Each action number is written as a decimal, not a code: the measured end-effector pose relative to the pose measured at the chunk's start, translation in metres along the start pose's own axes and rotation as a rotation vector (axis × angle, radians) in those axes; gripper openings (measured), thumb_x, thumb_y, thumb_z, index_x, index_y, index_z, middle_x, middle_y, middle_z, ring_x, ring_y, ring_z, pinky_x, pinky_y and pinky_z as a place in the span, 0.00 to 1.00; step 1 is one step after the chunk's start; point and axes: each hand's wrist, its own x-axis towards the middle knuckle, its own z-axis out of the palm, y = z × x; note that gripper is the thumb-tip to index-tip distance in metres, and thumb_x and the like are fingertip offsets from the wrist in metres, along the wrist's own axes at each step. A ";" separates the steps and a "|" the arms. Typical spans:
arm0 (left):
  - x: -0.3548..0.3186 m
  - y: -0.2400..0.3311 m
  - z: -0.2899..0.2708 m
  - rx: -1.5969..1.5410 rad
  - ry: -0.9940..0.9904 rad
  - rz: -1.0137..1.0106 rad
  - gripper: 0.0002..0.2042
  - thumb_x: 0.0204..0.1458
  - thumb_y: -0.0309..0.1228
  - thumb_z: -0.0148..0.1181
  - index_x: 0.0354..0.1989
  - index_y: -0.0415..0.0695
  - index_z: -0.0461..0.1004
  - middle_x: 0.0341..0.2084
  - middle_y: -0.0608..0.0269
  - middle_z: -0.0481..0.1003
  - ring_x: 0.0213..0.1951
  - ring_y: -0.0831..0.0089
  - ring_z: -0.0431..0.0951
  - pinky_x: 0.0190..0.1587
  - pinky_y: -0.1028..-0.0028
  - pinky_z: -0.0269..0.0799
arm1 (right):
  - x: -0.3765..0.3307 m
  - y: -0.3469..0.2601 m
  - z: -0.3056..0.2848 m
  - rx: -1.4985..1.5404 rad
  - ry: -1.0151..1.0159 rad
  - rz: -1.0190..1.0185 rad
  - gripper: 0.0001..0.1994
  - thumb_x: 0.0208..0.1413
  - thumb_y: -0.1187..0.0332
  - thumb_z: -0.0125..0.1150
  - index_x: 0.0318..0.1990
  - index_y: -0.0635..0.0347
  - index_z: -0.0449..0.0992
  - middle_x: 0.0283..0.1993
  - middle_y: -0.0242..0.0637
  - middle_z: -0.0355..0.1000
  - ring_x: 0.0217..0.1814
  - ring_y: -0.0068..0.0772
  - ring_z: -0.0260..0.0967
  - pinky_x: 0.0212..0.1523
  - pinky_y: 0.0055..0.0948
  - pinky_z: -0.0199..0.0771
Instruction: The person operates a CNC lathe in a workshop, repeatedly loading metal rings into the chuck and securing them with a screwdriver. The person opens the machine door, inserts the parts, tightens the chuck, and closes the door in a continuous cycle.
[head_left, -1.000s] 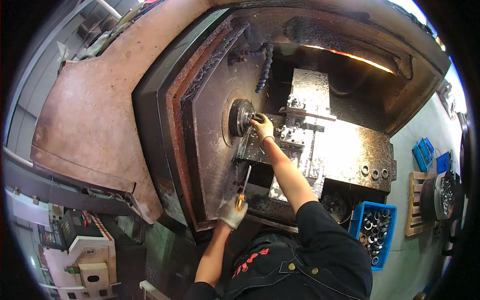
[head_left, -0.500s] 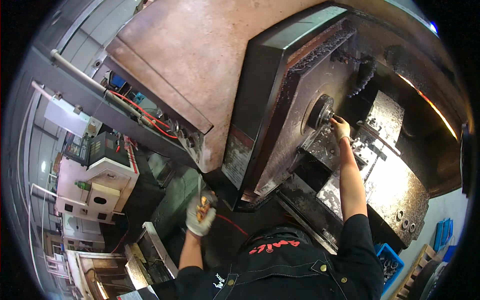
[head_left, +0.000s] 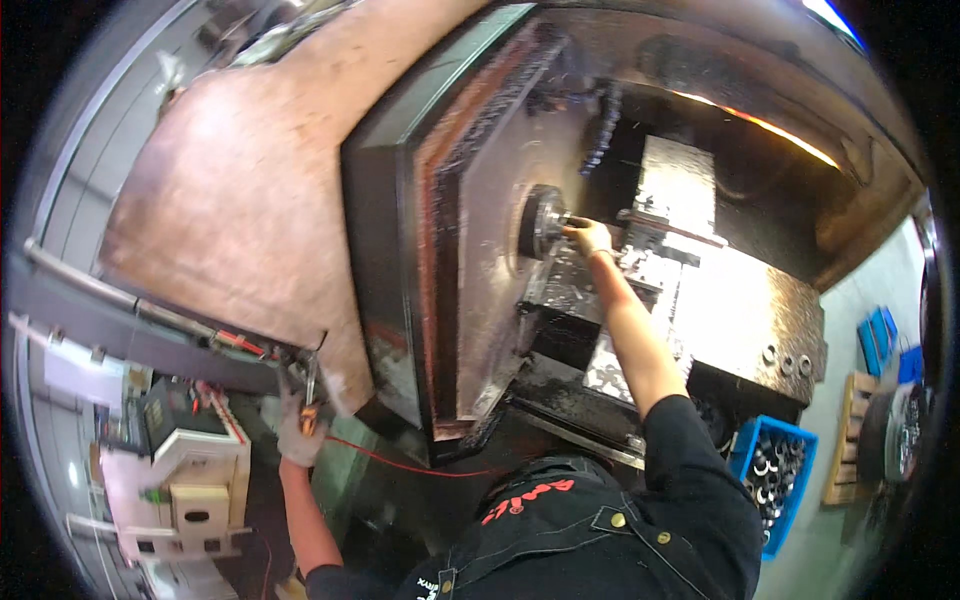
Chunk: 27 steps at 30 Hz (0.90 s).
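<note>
Jutting above the clasping left grip [head_left: 297, 436] is an orange-handled tool [head_left: 309, 417]; the right grip [head_left: 592, 237] is unclear.

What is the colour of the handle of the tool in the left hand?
The handle looks orange, slightly blurred; the head view shows it best.

Before us, the lathe chuck [head_left: 537, 222] lies left of the cross slide [head_left: 675, 182]; three metal rings [head_left: 789, 372] rest on the bed cover [head_left: 752, 310], farther right. Nearer us, a crate [head_left: 806, 470] of rings lies left of a wooden pallet [head_left: 850, 430]. Another machine [head_left: 200, 470] stands left.
</note>
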 end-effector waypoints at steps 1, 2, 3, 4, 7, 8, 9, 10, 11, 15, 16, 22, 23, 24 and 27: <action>-0.006 -0.024 0.006 -0.191 -0.016 -0.143 0.28 0.37 0.23 0.57 0.53 0.38 0.65 0.48 0.47 0.66 0.47 0.56 0.70 0.52 0.64 0.65 | -0.005 -0.003 0.003 0.053 -0.020 -0.011 0.18 0.41 0.64 0.69 0.43 0.56 0.78 0.34 0.33 0.78 0.30 0.20 0.72 0.35 0.21 0.70; 0.015 -0.020 0.018 -0.414 -0.030 -0.227 0.28 0.38 0.23 0.58 0.53 0.37 0.64 0.47 0.51 0.67 0.46 0.61 0.70 0.52 0.65 0.65 | 0.021 0.017 -0.020 0.139 0.025 -0.021 0.16 0.42 0.66 0.69 0.41 0.57 0.79 0.31 0.31 0.77 0.27 0.18 0.70 0.30 0.20 0.69; 0.012 -0.008 0.019 -0.475 0.006 -0.227 0.28 0.38 0.23 0.58 0.53 0.37 0.64 0.46 0.53 0.67 0.46 0.63 0.70 0.52 0.65 0.65 | 0.016 0.016 -0.015 0.227 -0.015 0.019 0.15 0.43 0.70 0.69 0.41 0.59 0.79 0.32 0.30 0.77 0.27 0.17 0.69 0.29 0.19 0.69; 0.006 -0.009 0.014 -0.372 0.006 -0.180 0.28 0.37 0.22 0.58 0.53 0.37 0.64 0.48 0.52 0.67 0.46 0.62 0.70 0.52 0.65 0.65 | 0.007 0.010 -0.006 0.280 -0.051 0.063 0.15 0.43 0.70 0.69 0.41 0.59 0.79 0.32 0.30 0.77 0.27 0.17 0.69 0.29 0.19 0.69; 0.008 -0.019 0.015 -0.155 0.035 0.043 0.28 0.37 0.22 0.59 0.54 0.38 0.64 0.53 0.48 0.65 0.50 0.57 0.69 0.53 0.63 0.64 | 0.017 0.015 -0.014 0.161 0.007 -0.013 0.12 0.42 0.68 0.68 0.36 0.60 0.80 0.27 0.32 0.76 0.24 0.19 0.70 0.28 0.21 0.69; 0.007 -0.032 0.016 -0.109 0.074 0.118 0.28 0.37 0.22 0.60 0.53 0.38 0.64 0.54 0.47 0.63 0.52 0.56 0.68 0.53 0.63 0.63 | 0.019 0.018 -0.013 0.154 0.027 -0.046 0.12 0.41 0.68 0.69 0.35 0.60 0.80 0.27 0.33 0.77 0.25 0.19 0.70 0.29 0.21 0.69; 0.009 -0.036 0.015 -0.128 0.062 0.117 0.29 0.37 0.22 0.61 0.54 0.38 0.64 0.56 0.45 0.61 0.53 0.53 0.67 0.54 0.62 0.62 | 0.015 0.018 -0.007 0.139 0.036 -0.073 0.11 0.41 0.68 0.69 0.35 0.60 0.81 0.27 0.33 0.77 0.25 0.19 0.71 0.29 0.22 0.70; 0.013 -0.041 0.015 -0.149 0.047 0.121 0.30 0.37 0.23 0.62 0.54 0.38 0.63 0.58 0.44 0.59 0.55 0.51 0.65 0.55 0.61 0.62 | 0.012 0.018 -0.006 0.162 0.023 -0.047 0.12 0.41 0.67 0.68 0.35 0.60 0.81 0.27 0.33 0.77 0.25 0.20 0.71 0.30 0.22 0.70; 0.016 -0.040 0.014 -0.172 0.035 0.126 0.30 0.37 0.23 0.63 0.55 0.39 0.63 0.59 0.42 0.57 0.57 0.48 0.63 0.56 0.60 0.61 | 0.011 0.016 -0.008 0.174 0.014 -0.021 0.12 0.41 0.67 0.68 0.35 0.60 0.81 0.27 0.33 0.77 0.25 0.20 0.71 0.30 0.22 0.70; 0.005 -0.080 0.007 0.006 0.071 0.239 0.32 0.37 0.24 0.63 0.56 0.40 0.61 0.57 0.44 0.61 0.56 0.51 0.65 0.56 0.61 0.61 | 0.004 0.009 0.001 0.116 0.030 0.016 0.13 0.43 0.67 0.67 0.39 0.58 0.80 0.27 0.32 0.77 0.25 0.20 0.71 0.30 0.23 0.70; 0.003 -0.087 0.009 -0.053 0.065 0.195 0.31 0.37 0.24 0.63 0.55 0.40 0.61 0.56 0.45 0.62 0.55 0.52 0.66 0.56 0.61 0.61 | 0.001 0.009 0.006 0.079 0.045 0.029 0.14 0.44 0.68 0.66 0.41 0.58 0.79 0.30 0.32 0.77 0.26 0.18 0.70 0.31 0.21 0.70; 0.028 -0.024 -0.010 0.005 -0.058 0.106 0.26 0.35 0.25 0.61 0.49 0.40 0.67 0.48 0.48 0.69 0.46 0.57 0.71 0.50 0.64 0.66 | 0.007 0.025 -0.014 0.141 0.021 -0.007 0.18 0.48 0.70 0.62 0.49 0.60 0.75 0.34 0.31 0.76 0.29 0.18 0.69 0.30 0.20 0.69; 0.027 -0.027 -0.010 -0.022 -0.051 0.098 0.26 0.34 0.26 0.61 0.48 0.40 0.68 0.47 0.48 0.69 0.46 0.57 0.71 0.49 0.64 0.66 | 0.003 0.028 -0.014 0.260 0.029 0.013 0.19 0.48 0.70 0.61 0.50 0.60 0.74 0.34 0.31 0.76 0.29 0.18 0.68 0.29 0.20 0.69; 0.025 -0.035 -0.009 -0.045 -0.038 0.088 0.25 0.34 0.27 0.61 0.47 0.40 0.69 0.46 0.48 0.70 0.45 0.56 0.71 0.49 0.64 0.66 | -0.007 0.025 -0.007 0.384 0.026 0.030 0.19 0.49 0.70 0.61 0.51 0.60 0.73 0.34 0.30 0.75 0.29 0.18 0.68 0.29 0.19 0.68; 0.013 -0.047 0.001 -0.002 0.039 0.012 0.27 0.35 0.27 0.60 0.50 0.39 0.66 0.44 0.52 0.70 0.45 0.59 0.71 0.49 0.65 0.66 | -0.073 0.018 0.020 0.514 -0.035 -0.006 0.18 0.50 0.71 0.59 0.50 0.62 0.73 0.36 0.31 0.74 0.27 0.19 0.65 0.27 0.19 0.66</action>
